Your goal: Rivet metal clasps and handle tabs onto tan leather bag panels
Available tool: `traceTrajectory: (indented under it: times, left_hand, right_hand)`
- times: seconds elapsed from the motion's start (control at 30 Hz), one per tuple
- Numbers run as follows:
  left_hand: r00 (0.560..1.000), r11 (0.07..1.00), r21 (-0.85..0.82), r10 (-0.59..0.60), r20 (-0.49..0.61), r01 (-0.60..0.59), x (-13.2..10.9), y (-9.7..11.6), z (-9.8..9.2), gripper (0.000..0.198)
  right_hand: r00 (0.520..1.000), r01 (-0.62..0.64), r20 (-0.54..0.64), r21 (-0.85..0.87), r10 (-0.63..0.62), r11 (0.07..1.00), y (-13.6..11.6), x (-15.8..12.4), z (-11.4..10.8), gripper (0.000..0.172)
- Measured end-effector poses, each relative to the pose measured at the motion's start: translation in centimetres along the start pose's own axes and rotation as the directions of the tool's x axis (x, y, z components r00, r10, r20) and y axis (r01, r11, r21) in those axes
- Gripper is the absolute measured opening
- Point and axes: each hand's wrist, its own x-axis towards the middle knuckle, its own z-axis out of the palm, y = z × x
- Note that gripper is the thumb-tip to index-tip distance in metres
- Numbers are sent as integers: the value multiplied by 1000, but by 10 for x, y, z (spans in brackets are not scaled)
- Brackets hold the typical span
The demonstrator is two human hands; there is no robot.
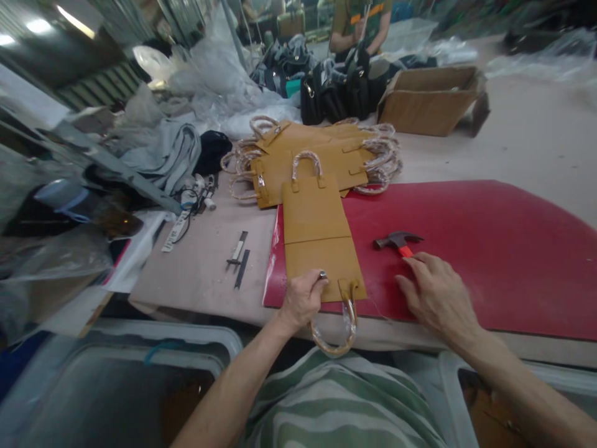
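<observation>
Mustard leather bag (pixel 317 236) lies unfolded flat on the red mat (pixel 489 249): 2 panels, 1 crease, 1 wrapped loop handle at each end. Left hand (pixel 303 300) grip closed on its near edge. Right hand (pixel 436 292) grip open, flat, fingertips touching the hammer (pixel 398 240).

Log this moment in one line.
left hand: grips tan bag edge | right hand: open, at hammer handle | bag: flat on red mat | behind: bag stack

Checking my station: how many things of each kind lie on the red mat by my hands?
Bag: 1, with the left hand gripping its near edge
Hammer: 1, at the fingertips of the right hand
Total: 2
</observation>
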Motion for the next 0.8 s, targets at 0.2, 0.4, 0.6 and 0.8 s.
traceTrajectory:
  times: [0.2, 0.4, 0.6, 0.8]
  left_hand:
    - [904, 881, -396, -365, -222, 258, 23, 2, -25, 28]
    - [866, 725, 496, -294, -403, 477, 47, -26, -93, 18]
    - [969, 651, 721, -104, -222, 235, 34, -40, -82, 17]
    - [989, 800, 600, 82, -125, 9, 49, -33, -59, 26]
  right_hand:
    - [964, 241, 81, 122, -252, 963, -81, -25, 28, 42]
    - [993, 1, 115, -75, 8, 997, -99, -30, 17, 31]
    - [991, -101, 78, -101, 109, 990, -96, -37, 20, 24]
    - [967, 223, -133, 17, -219, 975, -36, -76, 20, 65]
